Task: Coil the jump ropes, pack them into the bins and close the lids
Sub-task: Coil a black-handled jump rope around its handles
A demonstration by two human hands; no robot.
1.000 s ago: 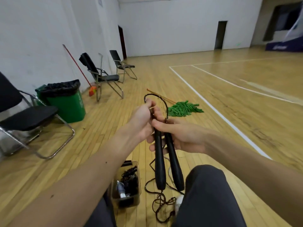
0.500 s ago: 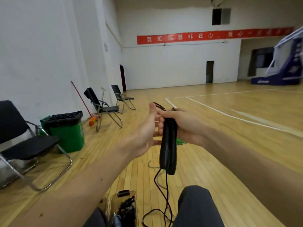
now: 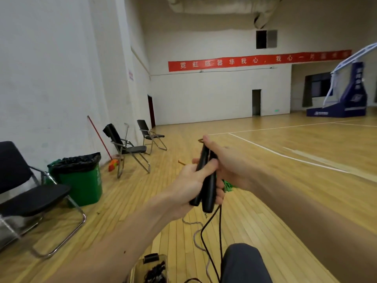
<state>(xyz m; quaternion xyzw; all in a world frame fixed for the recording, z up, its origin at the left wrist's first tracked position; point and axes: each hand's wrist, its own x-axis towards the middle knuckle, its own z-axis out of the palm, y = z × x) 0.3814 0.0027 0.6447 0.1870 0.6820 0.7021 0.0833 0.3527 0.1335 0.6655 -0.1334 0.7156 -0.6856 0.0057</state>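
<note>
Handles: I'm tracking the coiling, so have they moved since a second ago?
Yes. The handles have risen: their lower ends now hang well above the bin.

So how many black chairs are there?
3, all on the left: the near chair beside the green bin, the middle chair, the far chair by the doorway.

Along the left wall stand a black chair [image 3: 30, 196], a green trash can [image 3: 85, 185] with a black liner, a red-handled broom [image 3: 99, 139] and two more chairs [image 3: 132, 149], while a red banner [image 3: 259, 60] hangs on the far wall and a blue hoop stand [image 3: 347, 103] sits at the right.
</note>
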